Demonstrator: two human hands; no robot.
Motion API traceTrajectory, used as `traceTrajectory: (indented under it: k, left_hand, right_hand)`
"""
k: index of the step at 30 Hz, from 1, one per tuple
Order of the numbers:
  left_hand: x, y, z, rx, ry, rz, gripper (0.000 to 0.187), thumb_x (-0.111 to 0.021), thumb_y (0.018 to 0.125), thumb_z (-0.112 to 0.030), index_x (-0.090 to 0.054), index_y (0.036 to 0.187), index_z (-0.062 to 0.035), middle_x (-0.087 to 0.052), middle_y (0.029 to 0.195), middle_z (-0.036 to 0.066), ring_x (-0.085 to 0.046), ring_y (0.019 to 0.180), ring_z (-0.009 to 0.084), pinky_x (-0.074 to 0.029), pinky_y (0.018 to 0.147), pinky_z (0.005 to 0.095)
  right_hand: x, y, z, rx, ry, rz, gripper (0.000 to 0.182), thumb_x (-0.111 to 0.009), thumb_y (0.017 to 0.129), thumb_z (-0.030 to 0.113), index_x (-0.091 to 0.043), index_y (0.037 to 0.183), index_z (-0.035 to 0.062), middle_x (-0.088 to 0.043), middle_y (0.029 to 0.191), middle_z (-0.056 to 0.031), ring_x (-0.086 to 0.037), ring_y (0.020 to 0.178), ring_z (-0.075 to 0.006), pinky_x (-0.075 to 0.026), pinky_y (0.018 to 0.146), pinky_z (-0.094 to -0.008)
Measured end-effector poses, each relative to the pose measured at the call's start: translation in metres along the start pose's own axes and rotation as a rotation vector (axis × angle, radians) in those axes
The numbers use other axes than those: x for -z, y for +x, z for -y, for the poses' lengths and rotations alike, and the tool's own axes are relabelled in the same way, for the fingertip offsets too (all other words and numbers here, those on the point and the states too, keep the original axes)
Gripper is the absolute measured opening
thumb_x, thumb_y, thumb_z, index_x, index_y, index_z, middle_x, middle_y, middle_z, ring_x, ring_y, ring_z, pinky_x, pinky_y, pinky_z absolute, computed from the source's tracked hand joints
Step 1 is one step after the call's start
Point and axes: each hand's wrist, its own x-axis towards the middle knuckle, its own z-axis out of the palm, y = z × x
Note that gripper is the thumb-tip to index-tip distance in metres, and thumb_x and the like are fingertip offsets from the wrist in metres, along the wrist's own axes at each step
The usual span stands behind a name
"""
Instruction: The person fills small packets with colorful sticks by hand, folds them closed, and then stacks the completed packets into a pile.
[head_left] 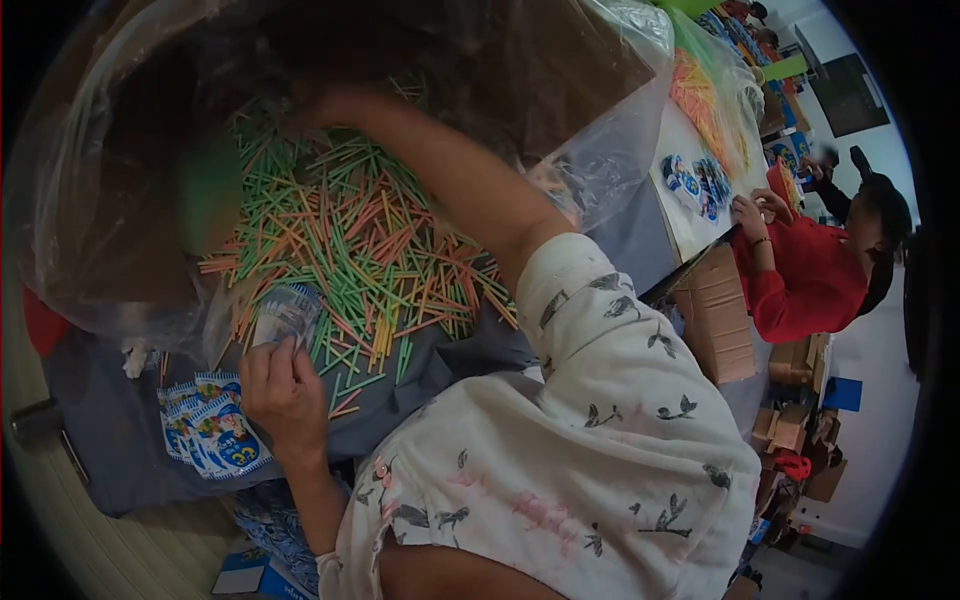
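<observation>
Pinching a small clear packet between thumb and fingers, your left hand sits low left, just beside a fanned stack of blue printed packets on the grey cloth. Right of that, coloured sticks lie heaped, green, orange, yellow, spilling from a big clear plastic bag. Your right hand is deep in the pile inside the bag; fingers buried, can't tell its grip. Far right, a person in red works at another table.
</observation>
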Motion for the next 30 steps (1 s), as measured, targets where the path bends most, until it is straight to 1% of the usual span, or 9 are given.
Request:
traceTrajectory:
  k: [2, 6, 9, 12, 15, 17, 27, 29, 30]
  left_hand:
    - [0.009, 0.009, -0.012, 0.008, 0.023, 0.025, 0.016, -0.071, 0.079, -0.004, -0.069, 0.094, -0.0007, -0.062, 0.092, 0.012, -0.059, 0.086, 0.0314, -0.048, 0.069, 0.0422]
    - [0.013, 0.012, -0.012, -0.013, 0.02, 0.076, 0.013, -0.066, 0.085, -0.005, -0.068, 0.097, 0.0009, -0.061, 0.091, 0.013, -0.058, 0.085, 0.0325, -0.047, 0.07, 0.0444]
    - [0.016, 0.014, -0.012, 0.033, -0.028, 0.087, 0.011, -0.063, 0.089, -0.005, -0.067, 0.097, 0.0014, -0.06, 0.09, 0.013, -0.058, 0.083, 0.0323, -0.046, 0.069, 0.044]
    - [0.011, 0.008, -0.003, 0.106, -0.125, 0.04, 0.009, -0.063, 0.088, -0.003, -0.067, 0.095, 0.0007, -0.06, 0.089, 0.013, -0.058, 0.082, 0.032, -0.046, 0.069, 0.0437]
    - [0.008, 0.004, -0.001, 0.035, -0.054, 0.008, 0.008, -0.063, 0.087, -0.002, -0.067, 0.094, 0.0001, -0.06, 0.088, 0.013, -0.058, 0.082, 0.032, -0.047, 0.069, 0.0435]
    - [0.008, 0.004, -0.007, 0.007, -0.018, 0.008, 0.009, -0.064, 0.086, -0.002, -0.067, 0.094, 0.0001, -0.06, 0.088, 0.013, -0.058, 0.082, 0.0323, -0.047, 0.069, 0.0434]
    - [0.016, 0.01, -0.014, 0.0, 0.016, 0.097, 0.01, -0.064, 0.086, -0.003, -0.067, 0.095, 0.0005, -0.06, 0.089, 0.013, -0.058, 0.084, 0.0328, -0.047, 0.071, 0.0424]
    - [0.016, 0.008, -0.012, 0.013, -0.003, 0.083, 0.009, -0.064, 0.085, -0.002, -0.067, 0.093, 0.0009, -0.06, 0.088, 0.012, -0.058, 0.084, 0.0327, -0.047, 0.07, 0.0422]
    - [0.015, 0.008, -0.011, 0.027, -0.027, 0.068, 0.008, -0.064, 0.085, -0.001, -0.067, 0.092, 0.0012, -0.06, 0.087, 0.012, -0.058, 0.083, 0.0326, -0.047, 0.07, 0.042]
  right_hand:
    - [-0.001, 0.012, 0.009, -0.218, -0.097, 0.227, 0.06, -0.065, 0.083, 0.043, -0.059, 0.126, 0.001, -0.062, 0.119, -0.0261, -0.062, 0.108, -0.035, -0.047, 0.096, -0.0469]
    - [-0.012, 0.001, 0.032, -0.139, -0.515, 0.195, 0.048, -0.058, 0.085, 0.027, -0.059, 0.127, 0.0038, -0.058, 0.127, -0.0258, -0.059, 0.113, -0.0369, -0.045, 0.098, -0.0503]
    - [-0.026, -0.006, 0.022, -0.085, -0.575, -0.143, 0.041, -0.053, 0.084, 0.016, -0.061, 0.124, 0.0067, -0.06, 0.125, -0.0233, -0.057, 0.116, -0.0373, -0.039, 0.102, -0.0538]
    - [-0.044, 0.002, -0.006, 0.013, -0.161, -0.527, 0.04, -0.053, 0.085, 0.013, -0.062, 0.123, 0.0072, -0.06, 0.124, -0.0217, -0.055, 0.12, -0.0385, -0.032, 0.109, -0.0553]
    - [-0.014, -0.001, 0.004, -0.064, -0.065, -0.396, 0.037, -0.056, 0.084, 0.018, -0.064, 0.118, 0.006, -0.06, 0.125, -0.0213, -0.054, 0.12, -0.0389, -0.027, 0.111, -0.058]
    - [0.016, -0.01, 0.033, -0.237, -0.406, 0.088, 0.039, -0.061, 0.082, 0.026, -0.066, 0.115, 0.0052, -0.062, 0.121, -0.0211, -0.056, 0.119, -0.0383, -0.025, 0.11, -0.0632]
    - [-0.025, 0.012, 0.053, -0.15, -0.355, 0.291, 0.039, -0.059, 0.085, 0.03, -0.066, 0.119, 0.0114, -0.062, 0.126, -0.0141, -0.053, 0.121, -0.0352, -0.024, 0.106, -0.0668]
    - [-0.068, 0.023, 0.029, 0.132, -0.886, -0.581, 0.039, -0.053, 0.089, 0.027, -0.063, 0.125, 0.0139, -0.058, 0.133, -0.014, -0.052, 0.123, -0.0329, -0.034, 0.104, -0.0589]
    - [-0.067, 0.029, 0.025, 0.142, -0.88, -0.58, 0.039, -0.053, 0.089, 0.027, -0.063, 0.125, 0.0139, -0.058, 0.133, -0.014, -0.052, 0.123, -0.0329, -0.034, 0.104, -0.0589]
